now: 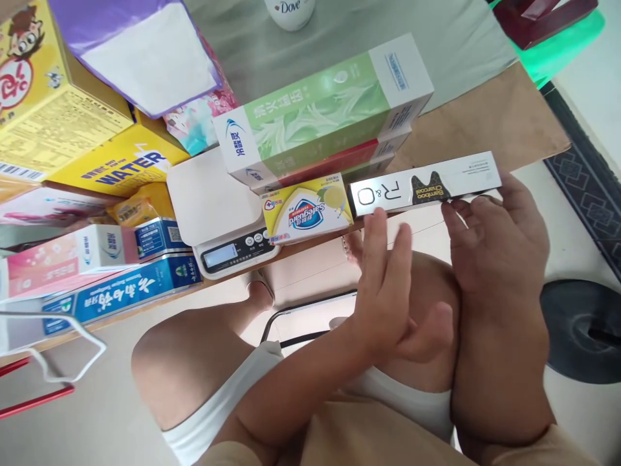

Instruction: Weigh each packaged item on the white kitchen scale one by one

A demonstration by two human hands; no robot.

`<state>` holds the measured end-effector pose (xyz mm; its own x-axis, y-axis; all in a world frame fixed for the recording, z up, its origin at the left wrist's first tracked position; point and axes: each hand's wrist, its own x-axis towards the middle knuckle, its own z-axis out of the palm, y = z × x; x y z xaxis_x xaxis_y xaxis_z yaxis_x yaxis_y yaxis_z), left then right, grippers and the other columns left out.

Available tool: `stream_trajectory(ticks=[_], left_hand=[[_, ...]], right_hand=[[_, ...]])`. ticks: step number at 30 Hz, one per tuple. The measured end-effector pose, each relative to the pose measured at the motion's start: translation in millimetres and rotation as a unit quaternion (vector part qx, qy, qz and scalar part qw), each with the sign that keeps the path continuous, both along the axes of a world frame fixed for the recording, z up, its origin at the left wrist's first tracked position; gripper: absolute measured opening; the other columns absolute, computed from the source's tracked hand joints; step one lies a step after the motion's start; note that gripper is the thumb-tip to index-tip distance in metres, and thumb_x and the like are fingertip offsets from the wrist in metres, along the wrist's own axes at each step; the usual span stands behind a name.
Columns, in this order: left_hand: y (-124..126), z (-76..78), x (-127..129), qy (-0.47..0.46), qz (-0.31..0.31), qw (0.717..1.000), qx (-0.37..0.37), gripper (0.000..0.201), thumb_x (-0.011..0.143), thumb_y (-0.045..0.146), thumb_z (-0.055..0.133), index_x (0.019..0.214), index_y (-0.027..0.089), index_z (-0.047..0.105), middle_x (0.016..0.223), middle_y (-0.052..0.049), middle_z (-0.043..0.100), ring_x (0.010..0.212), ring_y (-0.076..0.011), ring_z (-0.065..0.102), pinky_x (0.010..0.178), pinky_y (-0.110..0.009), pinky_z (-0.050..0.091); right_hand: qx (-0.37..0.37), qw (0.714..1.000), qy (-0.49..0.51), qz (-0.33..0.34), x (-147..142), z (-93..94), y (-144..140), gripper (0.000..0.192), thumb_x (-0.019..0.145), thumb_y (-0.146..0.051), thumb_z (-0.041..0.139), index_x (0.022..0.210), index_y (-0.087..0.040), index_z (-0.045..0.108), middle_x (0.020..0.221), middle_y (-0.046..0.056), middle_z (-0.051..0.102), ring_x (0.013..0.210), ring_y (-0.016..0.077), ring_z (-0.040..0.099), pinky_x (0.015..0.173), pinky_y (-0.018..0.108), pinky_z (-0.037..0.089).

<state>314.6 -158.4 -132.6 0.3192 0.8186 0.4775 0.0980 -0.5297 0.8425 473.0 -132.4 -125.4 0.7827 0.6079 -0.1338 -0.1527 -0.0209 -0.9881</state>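
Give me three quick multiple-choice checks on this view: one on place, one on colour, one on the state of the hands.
1. Where does the Safeguard soap box lie?
A. Between the scale and the R&O box
B. On the scale
C. On the floor

2. What colour is the top box of the stack behind the soap?
A. Black
B. Green and white
C. Orange

3. What is the right hand doing?
A. Hanging clear
B. Pressing the scale's buttons
C. Touching the R&O box, while the left hand is open with flat fingers

Answers: 1 A, the soap sits between the two at the table edge; 2 B, green panel with white ends; 3 C, right fingertips meet the box's near edge.
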Motion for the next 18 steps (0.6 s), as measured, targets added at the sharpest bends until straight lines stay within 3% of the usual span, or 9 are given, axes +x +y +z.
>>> stream_trajectory(ticks=[2,3,5,7,11,15,18], left_hand=[[1.3,-1.1,-3.8,-0.02,-0.023,0.999,-0.022,0.062,0.095,0.043,0.057,0.154,0.029,0.047,0.148,-0.014,0.063,0.141,-0.0364,0.061,0.117,-0.058,0.054],[3.1,-1.8,-7.1,-0.023,-0.031,0.998,-0.057,0.043,0.095,0.037,0.057,0.137,0.027,0.06,0.126,-0.012,0.072,0.12,-0.0309,0.071,0.105,-0.051,0.061],[9.0,-3.1,-16.5,-0.013,-0.026,0.99,-0.14,0.017,0.094,0.028,0.058,0.109,0.023,0.066,0.1,-0.008,0.073,0.095,-0.0228,0.073,0.089,-0.042,0.064],[17.5,-3.7,-27.4,-0.001,0.003,0.98,-0.199,0.012,0.094,0.022,0.057,0.102,0.021,0.066,0.101,-0.009,0.074,0.097,-0.0216,0.071,0.089,-0.039,0.062],[34.3,-0.7,-42.2,-0.013,0.038,0.96,-0.278,0.023,0.092,0.017,0.054,0.109,0.021,0.069,0.113,-0.009,0.077,0.107,-0.0209,0.074,0.096,-0.038,0.063],[41.6,4.5,-40.4,-0.016,0.033,0.943,-0.329,0.031,0.092,0.02,0.056,0.119,0.02,0.07,0.119,-0.01,0.078,0.11,-0.0214,0.076,0.096,-0.036,0.064],[39.1,7.3,-39.4,-0.01,0.024,0.94,-0.341,0.036,0.09,0.022,0.057,0.125,0.021,0.068,0.127,-0.011,0.076,0.114,-0.0219,0.075,0.089,-0.032,0.065]], right_hand=[[-0.007,1.0,-0.012,0.001,0.1,-2.7,0.5,0.051,0.067,-0.022,0.077,0.118,-0.027,0.074,0.095,0.0,0.067,0.092,0.0132,0.071,0.094,0.041,0.062],[-0.007,1.0,-0.011,-0.003,0.4,-4.4,0.8,0.055,0.067,-0.021,0.076,0.121,-0.028,0.073,0.092,0.0,0.065,0.093,0.0138,0.071,0.095,0.041,0.062],[-0.006,1.0,-0.009,-0.003,0.4,-7.0,1.2,0.059,0.067,-0.02,0.074,0.125,-0.029,0.072,0.092,-0.001,0.062,0.095,0.0145,0.071,0.097,0.042,0.061],[-0.006,1.0,-0.007,0.011,-0.5,-8.1,0.8,0.06,0.068,-0.019,0.072,0.127,-0.029,0.071,0.098,0.001,0.063,0.099,0.0148,0.071,0.102,0.045,0.06],[-0.004,1.0,0.008,0.029,-5.4,-6.7,-2.8,0.066,0.068,-0.021,0.073,0.133,-0.027,0.066,0.103,0.003,0.064,0.105,0.0167,0.07,0.11,0.05,0.057],[-0.007,0.999,0.022,0.031,-13.1,-2.3,-7.5,0.071,0.071,-0.029,0.077,0.14,-0.028,0.059,0.114,0.006,0.069,0.116,0.022,0.072,0.114,0.055,0.053],[-0.022,0.998,0.047,0.036,-19.2,4.0,-11.1,0.073,0.069,-0.028,0.079,0.14,-0.027,0.06,0.12,0.009,0.073,0.12,0.0257,0.073,0.107,0.053,0.057]])
